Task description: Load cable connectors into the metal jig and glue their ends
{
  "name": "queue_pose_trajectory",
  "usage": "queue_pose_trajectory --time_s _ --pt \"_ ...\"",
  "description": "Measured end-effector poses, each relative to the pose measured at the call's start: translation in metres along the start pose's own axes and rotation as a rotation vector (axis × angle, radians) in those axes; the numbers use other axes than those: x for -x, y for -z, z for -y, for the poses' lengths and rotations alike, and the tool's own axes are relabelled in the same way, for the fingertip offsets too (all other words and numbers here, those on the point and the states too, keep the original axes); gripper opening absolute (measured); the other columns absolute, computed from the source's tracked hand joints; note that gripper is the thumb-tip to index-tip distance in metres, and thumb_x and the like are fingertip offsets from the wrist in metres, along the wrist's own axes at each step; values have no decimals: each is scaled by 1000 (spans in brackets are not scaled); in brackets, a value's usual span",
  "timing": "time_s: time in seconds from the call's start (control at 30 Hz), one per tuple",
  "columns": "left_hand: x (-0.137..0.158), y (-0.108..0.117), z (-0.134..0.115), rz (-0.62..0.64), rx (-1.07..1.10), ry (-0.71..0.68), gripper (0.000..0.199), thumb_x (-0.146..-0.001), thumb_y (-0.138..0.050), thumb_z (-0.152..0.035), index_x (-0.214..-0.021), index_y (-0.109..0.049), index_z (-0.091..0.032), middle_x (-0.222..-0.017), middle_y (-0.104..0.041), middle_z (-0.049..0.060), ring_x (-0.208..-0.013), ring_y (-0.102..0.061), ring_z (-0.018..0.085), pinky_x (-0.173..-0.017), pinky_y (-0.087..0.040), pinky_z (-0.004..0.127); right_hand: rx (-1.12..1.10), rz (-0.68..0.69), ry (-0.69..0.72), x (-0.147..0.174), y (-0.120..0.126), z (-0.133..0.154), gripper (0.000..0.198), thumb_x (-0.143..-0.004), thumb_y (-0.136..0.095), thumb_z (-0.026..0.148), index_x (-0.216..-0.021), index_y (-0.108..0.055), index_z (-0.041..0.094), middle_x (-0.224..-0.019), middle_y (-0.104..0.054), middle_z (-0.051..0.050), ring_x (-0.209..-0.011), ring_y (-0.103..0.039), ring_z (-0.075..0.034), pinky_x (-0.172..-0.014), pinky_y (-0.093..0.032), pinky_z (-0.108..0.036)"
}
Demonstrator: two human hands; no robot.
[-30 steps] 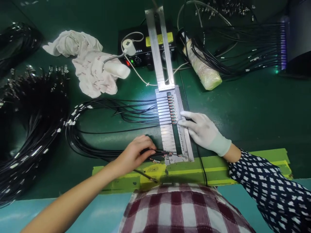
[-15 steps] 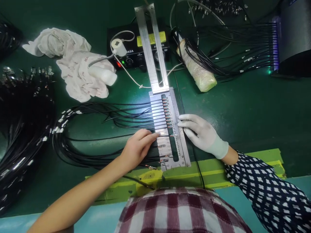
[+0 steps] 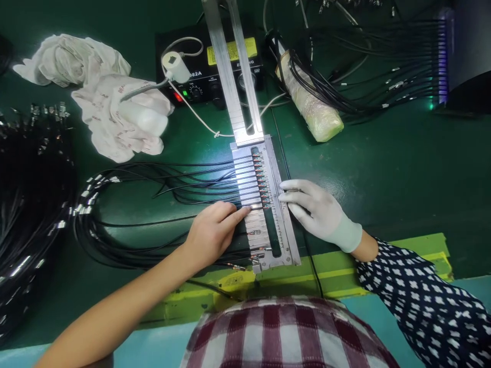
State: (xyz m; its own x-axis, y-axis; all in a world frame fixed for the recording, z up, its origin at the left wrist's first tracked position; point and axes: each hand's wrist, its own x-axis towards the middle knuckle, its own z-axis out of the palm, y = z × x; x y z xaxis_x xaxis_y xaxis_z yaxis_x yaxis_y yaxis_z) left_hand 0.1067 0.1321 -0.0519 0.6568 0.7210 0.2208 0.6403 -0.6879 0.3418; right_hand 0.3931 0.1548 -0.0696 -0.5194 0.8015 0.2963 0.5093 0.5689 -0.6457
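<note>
A slotted metal fixture [image 3: 290, 237] lies on the green bench, with several black wires [image 3: 215, 164] laid across its upper half and their crimped terminals [image 3: 262, 179] lined up along the slot. My bare left hand [image 3: 210, 232] has one black wire pinched at the fixture's left plate, just below that row; its fingertips partly hide the wire. Lower down, a few loose wire ends with terminals [image 3: 256, 232] rest on the plate. My gloved right hand [image 3: 320, 212] lies against the fixture's right edge, fingers stretched out and holding nothing.
Behind the fixture stand a slotted metal arm [image 3: 220, 61] and a black control box [image 3: 199, 84]. A white cloth [image 3: 115, 112] lies left of it, a wrapped bundle [image 3: 310, 102] right. Dark wire bundles [image 3: 34, 179] fill the far left. Yellow-green tape [image 3: 406, 253] runs along the front edge.
My left hand has shifted the pinched wire slightly up and left over the fixture, so its terminal now sits close under the row. My right hand stays at the edge. The view has shifted slightly.
</note>
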Motion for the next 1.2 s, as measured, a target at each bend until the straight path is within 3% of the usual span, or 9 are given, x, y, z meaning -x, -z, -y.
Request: queue_pose_trajectory --time_s 0.23,0.37,0.57,0.77,0.9,1.03,1.2 --pt "0 -4 2 -19 63 30 32 -95 -45 -9 -122 -58 -19 -96 -64 7 -81 -54 17 -71 -45 30 -3 17 -2 0 1 -1 27 -95 -47 14 -113 -64 24 -128 -60 -9 -115 -61 -26 -94 -57 -49" --pt "12 -7 -2 -40 -80 56 38 -94 -48 -8 -128 -58 -20 -101 -60 10 -90 -52 21 -76 -41 34 -4 23 -4 0 1 -2 26 -96 -47 14 -113 -64 24 -128 -60 -9 -114 -61 -26 -93 -57 -48" --pt "22 -10 -10 26 -220 62 44 -95 -46 -8 -138 -52 -15 -93 -63 9 -81 -47 20 -67 -30 33 15 22 34 1 0 -3 26 -95 -47 12 -111 -64 23 -127 -59 -10 -114 -61 -26 -93 -56 -47" --pt "28 2 -11 52 33 154 32 -97 -52 -16 -128 -54 -18 -98 -66 6 -90 -55 18 -80 -37 34 69 20 42 2 -1 -2 25 -95 -48 13 -113 -62 23 -129 -59 -10 -117 -60 -27 -94 -56 -48" --pt "37 1 -13 51 117 98 20 -96 -51 -13 -114 -57 -18 -101 -65 7 -95 -56 19 -85 -41 34 72 12 37 1 -1 -1 22 -96 -49 15 -111 -63 23 -129 -59 -10 -116 -60 -26 -94 -55 -46" --pt "27 -9 -15 -41 93 41 28 -97 -44 -9 -120 -57 -17 -99 -60 8 -90 -55 17 -79 -45 28 67 4 43 1 -2 -2 20 -95 -51 14 -110 -63 22 -127 -60 -10 -115 -60 -26 -95 -55 -45" --pt "3 -19 -16 -85 -129 -16 32 -101 -40 -18 -125 -60 -18 -94 -60 7 -82 -54 17 -71 -42 28 55 -2 54 0 -2 -1 21 -94 -52 12 -110 -63 21 -126 -60 -11 -115 -61 -26 -95 -55 -45"
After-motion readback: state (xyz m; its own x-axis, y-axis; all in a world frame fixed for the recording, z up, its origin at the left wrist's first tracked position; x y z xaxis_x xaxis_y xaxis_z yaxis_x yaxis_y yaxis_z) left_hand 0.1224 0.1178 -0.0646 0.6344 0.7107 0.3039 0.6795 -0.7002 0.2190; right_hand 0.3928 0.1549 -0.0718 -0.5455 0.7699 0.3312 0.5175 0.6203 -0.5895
